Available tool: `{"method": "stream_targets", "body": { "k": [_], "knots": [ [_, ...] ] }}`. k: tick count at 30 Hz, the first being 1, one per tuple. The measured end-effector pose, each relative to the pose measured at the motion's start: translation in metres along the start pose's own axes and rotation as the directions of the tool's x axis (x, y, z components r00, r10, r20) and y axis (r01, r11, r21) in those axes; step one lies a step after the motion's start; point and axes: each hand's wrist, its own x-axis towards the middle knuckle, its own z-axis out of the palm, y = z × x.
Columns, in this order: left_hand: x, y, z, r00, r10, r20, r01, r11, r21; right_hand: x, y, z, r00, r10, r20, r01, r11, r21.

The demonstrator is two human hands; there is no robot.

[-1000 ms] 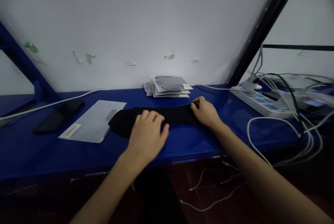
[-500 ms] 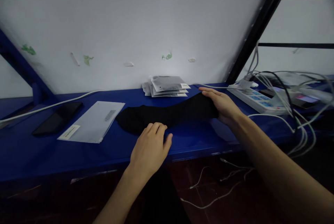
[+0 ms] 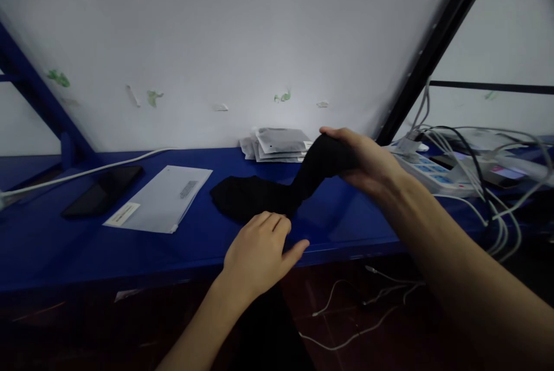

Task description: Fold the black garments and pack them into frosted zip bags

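A black sock (image 3: 255,195) lies with its foot part on the blue table (image 3: 208,250), while its upper end is lifted and bent over to the right. My right hand (image 3: 363,157) is closed around that raised end, fingers over the top and thumb side partly hidden. At the table's front edge my left hand (image 3: 262,250) rests with thumb spread and fingers loosely curved, its fingertips at the near side of the sock. Left of the sock lies a frosted zip bag (image 3: 160,198) with a white label.
Several frosted bags (image 3: 281,143) are stacked against the wall. A dark phone (image 3: 101,189) lies at the left beside a white cable (image 3: 108,169). On the right, a power strip (image 3: 437,175) stands among tangled cables (image 3: 489,186). More cables (image 3: 359,333) trail on the floor.
My right hand has drawn the sock's upper end up and folded it back, so the sock is no longer stretched flat. My left hand has shifted slightly right and down.
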Motion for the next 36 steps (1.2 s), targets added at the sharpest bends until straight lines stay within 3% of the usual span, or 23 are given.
{"method": "stream_targets", "body": {
  "k": [4,8,13,15,17,20,21,23,28,32,36],
  "knots": [
    [-0.001,0.001,0.001,1.000,0.026,-0.005,-0.026,1.000,-0.004,0.007,-0.005,0.049,0.995,-0.034,0.094,0.030,0.998,0.048],
    [-0.001,0.002,-0.001,1.000,0.019,0.009,-0.018,0.999,-0.040,0.021,0.021,0.100,0.989,0.002,0.145,-0.005,1.000,0.020],
    [-0.001,0.002,-0.003,0.999,-0.010,0.033,0.012,0.997,-0.074,0.035,0.069,0.136,0.932,0.250,0.264,-0.202,0.960,-0.194],
    [-0.002,0.002,-0.003,0.999,-0.018,0.038,0.021,0.996,-0.086,0.037,0.079,0.139,0.929,0.258,0.265,-0.149,0.917,-0.370],
    [-0.003,0.002,-0.003,0.999,-0.022,0.043,0.027,0.993,-0.115,0.039,0.083,0.136,0.945,0.144,0.293,0.066,0.794,-0.604],
    [-0.004,0.002,-0.007,0.998,-0.040,0.049,0.049,0.978,-0.201,0.040,0.084,0.126,0.894,-0.041,0.446,0.427,0.380,-0.821],
    [-0.005,0.002,-0.008,0.997,-0.057,0.052,0.068,0.968,-0.241,0.040,0.084,0.121,0.872,-0.062,0.486,0.484,0.264,-0.835],
    [-0.005,0.001,-0.011,0.993,-0.110,0.053,0.121,0.937,-0.327,0.042,0.084,0.108,0.845,-0.046,0.532,0.533,0.143,-0.834],
    [-0.004,-0.003,-0.011,0.958,-0.279,-0.071,0.227,0.882,-0.414,0.049,0.087,0.066,0.824,-0.013,0.567,0.564,0.116,-0.817],
    [0.000,-0.006,-0.008,0.907,-0.355,-0.227,0.272,0.905,-0.327,0.051,0.095,0.030,0.872,-0.105,0.478,0.485,0.044,-0.874],
    [0.002,-0.007,-0.007,0.905,-0.365,-0.219,0.305,0.915,-0.263,0.050,0.102,0.006,0.925,-0.159,0.346,0.353,0.020,-0.935]
  ]
}}
